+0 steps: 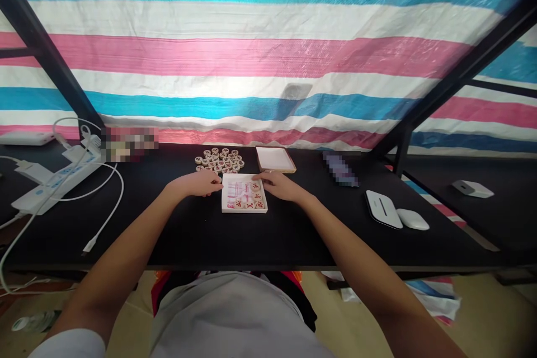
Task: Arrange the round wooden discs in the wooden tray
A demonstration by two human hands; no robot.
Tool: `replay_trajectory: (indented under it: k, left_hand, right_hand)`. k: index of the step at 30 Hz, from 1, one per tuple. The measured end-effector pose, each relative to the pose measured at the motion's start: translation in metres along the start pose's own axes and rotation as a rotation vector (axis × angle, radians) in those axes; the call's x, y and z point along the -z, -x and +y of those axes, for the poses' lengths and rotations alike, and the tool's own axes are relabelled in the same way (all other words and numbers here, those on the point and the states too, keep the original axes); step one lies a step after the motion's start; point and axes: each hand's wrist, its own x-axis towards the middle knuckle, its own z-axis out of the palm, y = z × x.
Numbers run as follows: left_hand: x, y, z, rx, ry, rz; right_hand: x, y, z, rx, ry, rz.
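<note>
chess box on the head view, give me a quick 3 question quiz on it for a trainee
1. True or false: the open box is packed full, with no lining showing.
2. Where does the loose pile of pieces lie? A: on the table behind the box, to its left. B: inside the box. C: on the floor.
3. Which hand has its fingertips at the box's far right corner?

Key: 1 false, since only the near row and right side hold pieces. 2 A. 3 the right hand.
</note>
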Motion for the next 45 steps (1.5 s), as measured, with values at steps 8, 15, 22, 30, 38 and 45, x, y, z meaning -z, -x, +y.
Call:
replay_trajectory:
  k: [8,15,22,30,38,45]
  left_hand:
    - [-0.001,0.001,0.008,0.002,-0.086,-0.005]
    - [0.004,0.003,0.008,-0.017,-0.188,0.062]
    - [-0.002,0.001,0.013,-0.105,-0.213,0.269]
    - [-0.013,-0.003,0.027,-0.269,-0.245,0.312]
    - [-0.025,-0.005,0.040,-0.363,-0.168,0.145]
    - [-0.027,-0.007,0.036,-0.431,-0.115,0.099]
  right_hand:
    - [0.001,0.000,-0.001,-0.008,0.007,-0.009]
    - [0.004,0.000,-0.008,-0.060,0.014,-0.023]
    - [0.006,0.002,-0.010,-0.082,-0.009,-0.016]
    - [0.005,0.002,-0.009,-0.058,-0.043,0.000]
    - [0.004,0.001,-0.009,-0.053,-0.009,-0.003]
    - [0.004,0.001,-0.009,-0.049,-0.014,-0.007]
